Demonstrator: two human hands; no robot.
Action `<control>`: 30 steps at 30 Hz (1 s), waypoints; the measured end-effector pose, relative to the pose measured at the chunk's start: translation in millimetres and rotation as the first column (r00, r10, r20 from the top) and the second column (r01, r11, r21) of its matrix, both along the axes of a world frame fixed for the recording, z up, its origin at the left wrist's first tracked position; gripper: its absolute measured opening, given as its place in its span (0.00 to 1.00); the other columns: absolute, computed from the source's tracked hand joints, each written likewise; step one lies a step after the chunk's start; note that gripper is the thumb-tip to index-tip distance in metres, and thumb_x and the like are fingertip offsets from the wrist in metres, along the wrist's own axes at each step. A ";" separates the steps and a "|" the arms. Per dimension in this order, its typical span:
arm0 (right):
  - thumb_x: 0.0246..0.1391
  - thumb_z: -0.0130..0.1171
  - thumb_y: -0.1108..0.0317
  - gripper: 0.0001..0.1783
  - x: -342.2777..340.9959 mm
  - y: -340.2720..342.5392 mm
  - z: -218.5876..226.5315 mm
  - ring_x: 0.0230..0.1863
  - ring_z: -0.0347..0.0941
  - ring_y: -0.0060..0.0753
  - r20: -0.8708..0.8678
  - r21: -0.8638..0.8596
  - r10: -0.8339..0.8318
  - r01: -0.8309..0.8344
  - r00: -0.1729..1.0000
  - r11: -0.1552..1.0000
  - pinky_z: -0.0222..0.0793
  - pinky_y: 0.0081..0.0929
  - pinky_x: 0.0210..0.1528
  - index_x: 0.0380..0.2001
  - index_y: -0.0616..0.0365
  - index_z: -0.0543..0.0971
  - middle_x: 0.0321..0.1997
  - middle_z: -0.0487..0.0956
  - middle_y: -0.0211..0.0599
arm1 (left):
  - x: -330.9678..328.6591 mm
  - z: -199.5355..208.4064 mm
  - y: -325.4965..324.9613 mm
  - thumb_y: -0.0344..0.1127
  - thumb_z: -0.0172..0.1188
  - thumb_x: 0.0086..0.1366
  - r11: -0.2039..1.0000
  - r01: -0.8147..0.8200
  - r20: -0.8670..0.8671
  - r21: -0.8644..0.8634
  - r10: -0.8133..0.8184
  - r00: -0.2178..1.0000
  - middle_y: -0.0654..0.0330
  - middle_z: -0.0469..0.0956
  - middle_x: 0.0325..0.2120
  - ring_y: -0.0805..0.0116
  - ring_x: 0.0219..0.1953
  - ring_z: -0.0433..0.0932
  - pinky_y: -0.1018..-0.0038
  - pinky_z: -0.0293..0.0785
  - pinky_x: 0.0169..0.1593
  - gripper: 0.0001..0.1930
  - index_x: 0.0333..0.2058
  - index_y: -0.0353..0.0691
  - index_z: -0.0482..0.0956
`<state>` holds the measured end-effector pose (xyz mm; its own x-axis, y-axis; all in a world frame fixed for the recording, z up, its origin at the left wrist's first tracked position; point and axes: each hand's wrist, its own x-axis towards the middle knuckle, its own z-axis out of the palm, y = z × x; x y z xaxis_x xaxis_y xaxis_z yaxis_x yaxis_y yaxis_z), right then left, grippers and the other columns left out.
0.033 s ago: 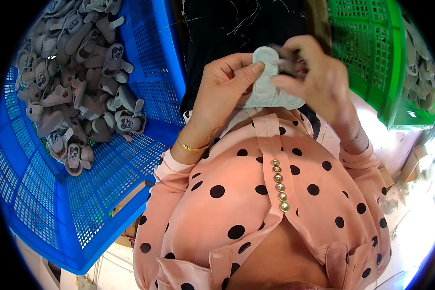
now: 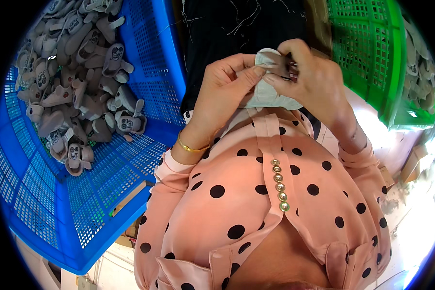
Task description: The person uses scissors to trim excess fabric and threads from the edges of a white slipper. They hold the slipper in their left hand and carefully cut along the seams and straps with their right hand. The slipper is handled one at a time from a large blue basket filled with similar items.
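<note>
My left hand (image 2: 229, 79) pinches a pale, whitish fabric shoe piece (image 2: 270, 94) with a rounded tab, held over my lap. Its thumb lies on the tab, and the lower part of the piece hangs toward my blouse. Close against the tab, my right hand (image 2: 314, 79) is closed, fingers curled and thumb pressed in. Between those fingers is something small and dark, blurred and mostly hidden, which I cannot make out. Part of the tab disappears behind the right fingers.
On the left stands a blue plastic basket (image 2: 96, 203) with a heap of small grey shoes (image 2: 77, 87). A green basket (image 2: 362, 53) at the right holds more pale shoe pieces (image 2: 418, 77). Loose threads (image 2: 241, 21) lie on dark cloth ahead. Cardboard (image 2: 414, 163) sits at the right.
The right hand has closed in on the tab, its thumb moving left and up. The tab's rounded end now looks tilted and partly covered. The left hand has barely moved.
</note>
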<state>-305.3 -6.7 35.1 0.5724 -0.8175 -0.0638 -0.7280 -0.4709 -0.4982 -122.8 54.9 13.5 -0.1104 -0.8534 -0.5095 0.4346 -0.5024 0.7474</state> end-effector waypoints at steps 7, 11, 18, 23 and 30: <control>0.49 0.67 0.61 0.15 -7.5 -20.8 -3.8 0.28 0.79 0.36 0.114 0.150 -0.291 0.273 0.950 0.950 0.75 0.27 0.32 0.39 0.51 0.76 0.26 0.79 0.39 | -1.8 -0.2 1.1 0.30 0.59 0.66 0.999 -0.003 0.101 -0.046 0.007 0.995 0.70 0.74 0.19 0.88 0.19 0.64 0.87 0.59 0.21 0.08 0.39 0.31 0.79; 0.48 0.65 0.55 0.18 -24.3 -20.0 -13.5 0.27 0.78 0.45 -0.135 -0.123 -0.013 -0.004 0.991 0.992 0.73 0.35 0.29 0.36 0.53 0.75 0.27 0.80 0.43 | -3.8 -0.7 1.6 0.30 0.59 0.66 0.989 0.009 0.216 -0.150 0.024 0.976 0.71 0.73 0.18 0.88 0.19 0.65 0.87 0.59 0.22 0.07 0.38 0.31 0.79; 0.47 0.65 0.51 0.21 1.4 -4.0 5.7 0.26 0.78 0.45 -0.146 0.113 0.059 -0.042 0.987 0.993 0.73 0.36 0.30 0.39 0.54 0.78 0.26 0.80 0.42 | -2.9 5.5 -1.9 0.30 0.59 0.66 0.993 -0.003 0.138 -0.120 0.020 0.990 0.70 0.75 0.18 0.88 0.20 0.67 0.87 0.61 0.22 0.07 0.38 0.31 0.80; 0.54 0.61 0.53 0.16 -32.8 -53.0 -22.2 0.24 0.78 0.41 -0.079 -0.159 -0.349 0.334 0.934 0.929 0.73 0.35 0.27 0.37 0.52 0.77 0.22 0.79 0.40 | 1.8 4.5 -1.5 0.30 0.59 0.66 0.991 0.001 0.256 -0.134 0.033 0.966 0.69 0.75 0.18 0.88 0.18 0.66 0.87 0.60 0.21 0.08 0.38 0.29 0.79; 0.48 0.67 0.54 0.19 -5.4 -26.1 -13.7 0.23 0.79 0.39 -0.152 -0.157 -0.075 0.050 0.986 0.986 0.73 0.33 0.25 0.36 0.54 0.74 0.22 0.78 0.40 | 2.0 6.8 -5.1 0.30 0.59 0.67 0.995 0.027 0.169 -0.101 -0.010 0.986 0.69 0.74 0.18 0.87 0.18 0.66 0.87 0.59 0.21 0.08 0.39 0.30 0.79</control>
